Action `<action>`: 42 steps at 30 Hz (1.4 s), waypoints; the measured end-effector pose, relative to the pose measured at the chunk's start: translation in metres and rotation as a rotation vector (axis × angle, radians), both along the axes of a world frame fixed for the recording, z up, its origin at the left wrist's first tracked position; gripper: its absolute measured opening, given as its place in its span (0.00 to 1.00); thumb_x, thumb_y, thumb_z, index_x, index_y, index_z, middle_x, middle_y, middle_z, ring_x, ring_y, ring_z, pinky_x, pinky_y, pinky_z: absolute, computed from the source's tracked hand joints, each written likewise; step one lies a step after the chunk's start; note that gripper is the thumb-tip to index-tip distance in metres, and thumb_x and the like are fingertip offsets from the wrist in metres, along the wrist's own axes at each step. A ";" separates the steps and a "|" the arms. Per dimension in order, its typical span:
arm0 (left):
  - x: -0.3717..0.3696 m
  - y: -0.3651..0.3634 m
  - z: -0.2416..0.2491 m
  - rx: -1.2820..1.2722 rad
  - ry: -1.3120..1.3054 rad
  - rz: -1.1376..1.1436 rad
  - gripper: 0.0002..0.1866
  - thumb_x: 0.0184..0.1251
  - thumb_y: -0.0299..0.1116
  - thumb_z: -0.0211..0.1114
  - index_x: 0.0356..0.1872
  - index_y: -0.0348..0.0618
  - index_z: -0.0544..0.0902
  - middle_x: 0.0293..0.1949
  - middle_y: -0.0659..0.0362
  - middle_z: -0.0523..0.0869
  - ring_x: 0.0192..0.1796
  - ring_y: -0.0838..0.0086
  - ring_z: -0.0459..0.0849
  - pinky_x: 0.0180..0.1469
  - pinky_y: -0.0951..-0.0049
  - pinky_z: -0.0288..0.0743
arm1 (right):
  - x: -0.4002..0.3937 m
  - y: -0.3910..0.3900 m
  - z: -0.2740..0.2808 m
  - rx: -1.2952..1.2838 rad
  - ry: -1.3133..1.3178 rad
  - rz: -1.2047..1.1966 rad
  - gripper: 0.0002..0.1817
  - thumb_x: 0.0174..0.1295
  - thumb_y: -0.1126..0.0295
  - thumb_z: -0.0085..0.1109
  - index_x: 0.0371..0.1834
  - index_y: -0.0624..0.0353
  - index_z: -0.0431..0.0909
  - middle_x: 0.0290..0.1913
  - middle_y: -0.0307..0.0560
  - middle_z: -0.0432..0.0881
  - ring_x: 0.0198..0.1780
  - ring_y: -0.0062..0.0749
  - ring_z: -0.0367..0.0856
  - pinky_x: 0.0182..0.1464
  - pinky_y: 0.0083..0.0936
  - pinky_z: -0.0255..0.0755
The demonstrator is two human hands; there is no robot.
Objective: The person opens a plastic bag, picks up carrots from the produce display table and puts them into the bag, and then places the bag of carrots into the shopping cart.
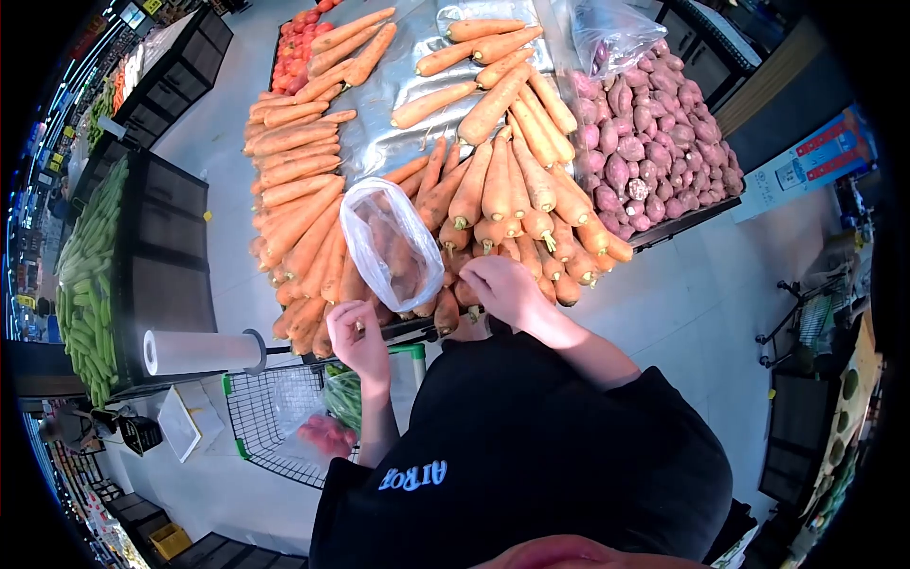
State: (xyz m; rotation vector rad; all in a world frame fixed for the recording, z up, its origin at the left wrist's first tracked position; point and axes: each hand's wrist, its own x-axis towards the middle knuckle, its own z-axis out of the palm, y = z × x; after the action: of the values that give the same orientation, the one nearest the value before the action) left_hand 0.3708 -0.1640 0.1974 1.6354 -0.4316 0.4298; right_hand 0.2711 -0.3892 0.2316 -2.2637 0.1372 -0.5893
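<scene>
Plastic bag (391, 247) gapes over carrots (493, 180) between left hand (359, 339) and right hand (512, 292), both curled; whether either grip grasps it cannot be determined.

Seen from above, the person's bare left hand (358, 337) is raised left of the frame's centre and slightly below mid-height, fingers curled inward, with the left forearm (379, 417) rising steeply from the lower part of the frame. The bare right hand (504, 287) sits a little higher, just right of centre, fingers bent and reaching leftward, its right forearm (583, 346) slanting toward the lower right. The hands are apart; whether either one's fingertips meet is unclear.
</scene>
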 end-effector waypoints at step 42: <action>-0.015 -0.026 0.074 -0.191 0.511 -0.710 0.29 0.76 0.35 0.63 0.71 0.31 0.66 0.53 0.45 0.86 0.43 0.66 0.90 0.47 0.73 0.84 | -0.042 -0.057 0.052 1.226 -0.305 0.148 0.25 0.72 0.65 0.59 0.66 0.69 0.70 0.51 0.53 0.83 0.38 0.28 0.83 0.39 0.23 0.79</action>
State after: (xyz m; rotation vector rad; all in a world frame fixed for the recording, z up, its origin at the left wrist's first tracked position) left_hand 0.3554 -0.1901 0.2709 1.2407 -0.5249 -0.4583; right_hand 0.2293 -0.4464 0.2832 -0.9796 0.1255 -0.5387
